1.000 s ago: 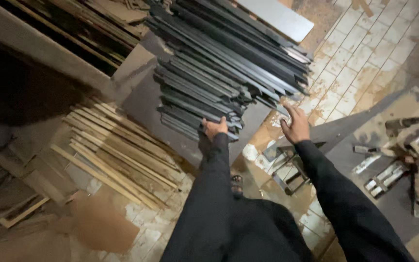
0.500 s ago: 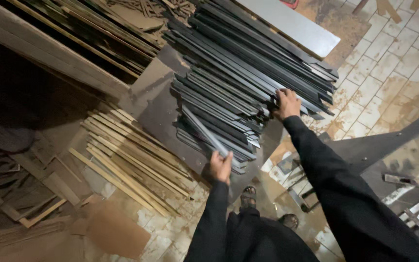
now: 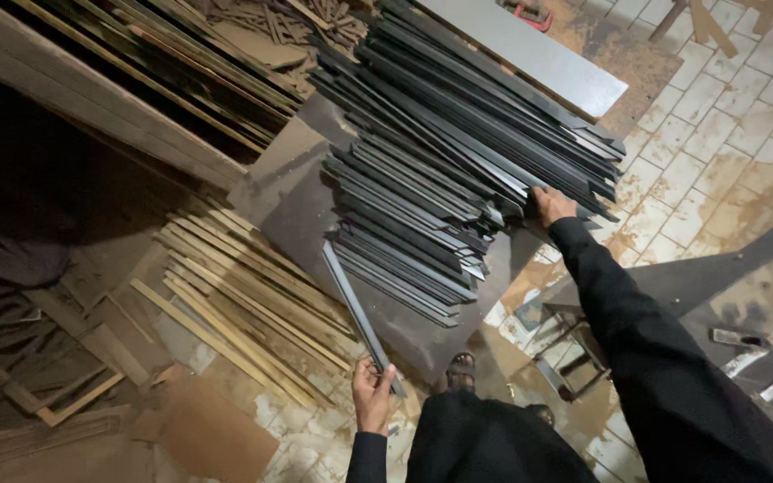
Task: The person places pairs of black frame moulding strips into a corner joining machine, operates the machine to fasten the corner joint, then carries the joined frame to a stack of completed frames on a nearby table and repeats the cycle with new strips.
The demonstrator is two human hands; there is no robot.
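Observation:
My left hand (image 3: 373, 394) grips the near end of one long dark metal strip (image 3: 351, 304), which lies drawn out of the pile toward me. My right hand (image 3: 551, 204) rests on the right-hand ends of the big stack of dark metal strips (image 3: 440, 170), fingers curled over them. The stack lies slanted on a dark metal sheet (image 3: 288, 192) on the floor. Both arms wear black sleeves.
A bundle of pale wooden slats (image 3: 225, 304) lies left of the strip. A brown cardboard piece (image 3: 216, 438) sits at the lower left. A grey board (image 3: 539, 54) lies behind the stack. Metal frames and tools (image 3: 762, 358) rest on the tiled floor at the right. My sandalled foot (image 3: 462, 367) is below.
My left hand has pulled a single strip out of the stack toward me. My right hand moved up and right along the stack's ends.

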